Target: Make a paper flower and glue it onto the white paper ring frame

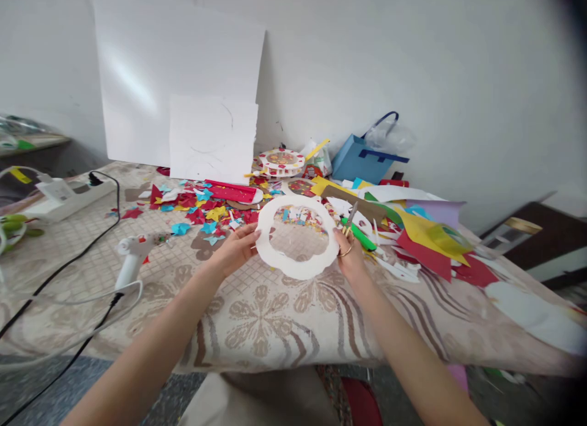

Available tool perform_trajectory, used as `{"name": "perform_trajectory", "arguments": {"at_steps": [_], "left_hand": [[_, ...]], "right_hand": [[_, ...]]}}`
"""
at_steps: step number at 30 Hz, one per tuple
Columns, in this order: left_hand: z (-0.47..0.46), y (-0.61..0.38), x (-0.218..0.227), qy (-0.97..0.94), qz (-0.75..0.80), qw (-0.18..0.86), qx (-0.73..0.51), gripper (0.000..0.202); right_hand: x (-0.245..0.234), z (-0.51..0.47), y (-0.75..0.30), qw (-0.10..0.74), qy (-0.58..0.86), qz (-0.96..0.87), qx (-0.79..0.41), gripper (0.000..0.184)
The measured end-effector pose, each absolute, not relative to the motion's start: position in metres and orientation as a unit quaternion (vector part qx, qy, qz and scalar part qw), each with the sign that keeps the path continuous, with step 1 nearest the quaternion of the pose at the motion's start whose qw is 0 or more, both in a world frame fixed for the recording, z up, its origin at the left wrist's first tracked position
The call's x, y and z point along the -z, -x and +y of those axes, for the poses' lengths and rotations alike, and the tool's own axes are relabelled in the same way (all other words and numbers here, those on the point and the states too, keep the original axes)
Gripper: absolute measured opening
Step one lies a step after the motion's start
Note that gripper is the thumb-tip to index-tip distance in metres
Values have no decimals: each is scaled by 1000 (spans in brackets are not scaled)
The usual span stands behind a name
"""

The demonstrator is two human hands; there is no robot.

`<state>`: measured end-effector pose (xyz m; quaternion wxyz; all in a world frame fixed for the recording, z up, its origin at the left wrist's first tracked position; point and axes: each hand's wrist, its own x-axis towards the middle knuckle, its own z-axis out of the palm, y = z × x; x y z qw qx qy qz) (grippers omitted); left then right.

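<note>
Between my two hands a white scalloped paper ring (297, 269) is held up above the patterned tablecloth. My left hand (239, 247) pinches its left edge between thumb and fingers. At the opposite edge my right hand (349, 255) grips the ring. A pair of gold-handled scissors (347, 235) also hangs in the right hand, its finger loop around a finger and its blades pointing up and away. Coloured paper scraps show through the ring's opening.
A white glue gun (132, 261) stands at left with its cord, near a power strip (68, 200). Cut paper stars (216, 213) lie behind my left hand. Coloured sheets (426, 246) are heaped at right. A decorated round paper piece (282, 160) and a blue bag (362, 160) stand at the back.
</note>
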<state>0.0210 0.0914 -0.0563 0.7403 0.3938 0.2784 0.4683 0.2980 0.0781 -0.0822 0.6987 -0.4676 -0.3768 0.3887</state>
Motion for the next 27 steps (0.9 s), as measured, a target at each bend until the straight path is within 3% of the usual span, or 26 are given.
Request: {"name": "perform_trajectory", "arguments": {"at_steps": [5,14,27], "left_hand": [[94,-22,61,-395,352,709,-467,22],[96,-19,61,-393,371,695,-475,20],[95,-18,60,-401,373,703,-454,19]], "right_hand": [[78,76,-294,711,464,-371,-377,30],[59,68,-295,702,474,-337,-412,43],[54,66,-303,697,461,-346,-426,41]]}}
